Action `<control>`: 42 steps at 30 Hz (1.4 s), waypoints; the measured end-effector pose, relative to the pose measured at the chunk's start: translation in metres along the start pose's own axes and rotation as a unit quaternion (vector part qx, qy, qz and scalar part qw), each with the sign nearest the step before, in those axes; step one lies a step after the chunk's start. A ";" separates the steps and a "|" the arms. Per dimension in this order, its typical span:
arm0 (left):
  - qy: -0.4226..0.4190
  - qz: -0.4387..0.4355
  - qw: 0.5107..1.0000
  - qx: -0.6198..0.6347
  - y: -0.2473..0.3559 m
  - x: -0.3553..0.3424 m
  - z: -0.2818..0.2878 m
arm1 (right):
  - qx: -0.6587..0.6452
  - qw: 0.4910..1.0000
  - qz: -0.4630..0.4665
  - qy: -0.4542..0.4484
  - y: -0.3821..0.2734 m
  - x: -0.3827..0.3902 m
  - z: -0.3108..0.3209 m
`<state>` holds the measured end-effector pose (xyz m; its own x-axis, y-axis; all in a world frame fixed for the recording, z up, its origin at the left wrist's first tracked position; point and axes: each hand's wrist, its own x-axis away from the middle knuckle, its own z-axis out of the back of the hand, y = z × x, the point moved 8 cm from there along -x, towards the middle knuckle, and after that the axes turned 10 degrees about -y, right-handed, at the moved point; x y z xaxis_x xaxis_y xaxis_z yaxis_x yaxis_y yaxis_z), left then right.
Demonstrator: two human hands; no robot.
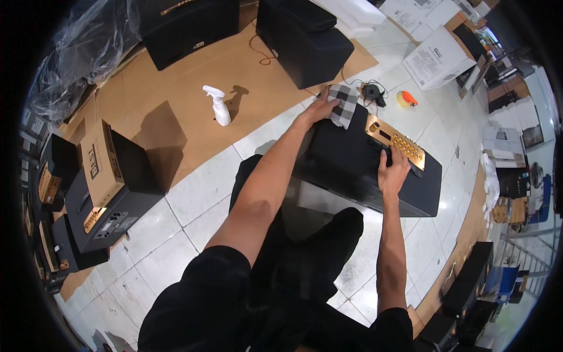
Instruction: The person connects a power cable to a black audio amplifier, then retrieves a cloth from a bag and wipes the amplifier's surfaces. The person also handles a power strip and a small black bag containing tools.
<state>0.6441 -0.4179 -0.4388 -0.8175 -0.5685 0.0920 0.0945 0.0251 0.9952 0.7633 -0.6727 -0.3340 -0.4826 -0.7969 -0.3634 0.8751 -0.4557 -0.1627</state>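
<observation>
Pressing a grey checked cloth onto the black box-shaped speaker cabinet at centre frame, left hand closed on it, right hand flat, open, beside gold control panel, white spray bottle upper left.

The left hand presses a checked cloth onto the black speaker; the right hand steadies it.

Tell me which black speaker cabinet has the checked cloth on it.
The black speaker cabinet with the gold control panel, under both hands. The left hand presses the checked cloth on it; the other cabinets stand untouched on the cardboard.
</observation>
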 end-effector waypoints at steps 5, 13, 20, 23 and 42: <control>-0.073 0.102 0.984 0.130 -0.022 0.114 -0.034 | 0.008 1.000 -0.016 0.005 0.015 0.008 0.005; 0.070 -0.088 0.992 -0.051 -0.018 0.134 -0.013 | -0.027 1.000 -0.006 0.002 0.011 0.003 -0.001; -0.059 -0.054 0.992 0.102 -0.010 0.084 -0.019 | -0.027 1.000 -0.004 0.009 0.013 0.002 -0.001; -0.041 -0.150 0.984 0.090 0.007 0.052 -0.016 | -0.022 1.000 -0.002 0.013 0.011 0.003 0.000; 0.093 -0.087 0.952 0.277 -0.030 0.056 0.034 | -0.025 1.000 -0.009 -0.003 0.010 0.003 0.000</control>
<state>0.5766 -0.4223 -0.4623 -0.6732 -0.7388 -0.0310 -0.3896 0.3188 0.8640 0.7706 -0.6792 -0.3365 -0.4984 -0.7909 -0.3551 0.8669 -0.4500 -0.2144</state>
